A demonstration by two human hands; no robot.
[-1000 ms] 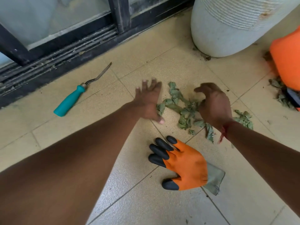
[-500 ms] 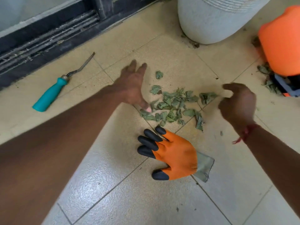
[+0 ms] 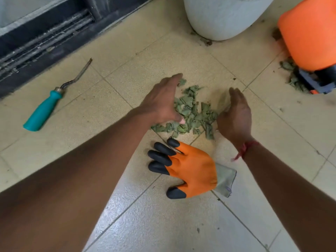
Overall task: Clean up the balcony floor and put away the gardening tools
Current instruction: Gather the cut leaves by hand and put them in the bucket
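A small heap of dry green leaf bits [image 3: 190, 113] lies on the beige floor tiles. My left hand [image 3: 163, 100] stands on edge against the heap's left side, fingers straight and together, holding nothing. My right hand [image 3: 235, 113] stands on edge against the heap's right side, also empty. An orange garden glove with black claw tips [image 3: 189, 168] lies flat just in front of the heap. A hand weeder with a teal handle [image 3: 45, 110] lies on the floor to the left.
A large grey plant pot [image 3: 223, 17] stands at the back. An orange sprayer tank [image 3: 309, 33] on a dark base sits at the right with more leaf scraps [image 3: 292, 73] beside it. A dark sliding-door track [image 3: 45, 39] runs along the back left.
Both hands have moved inward and now flank the leaves, which are pushed into a tighter heap. The view has shifted slightly closer.
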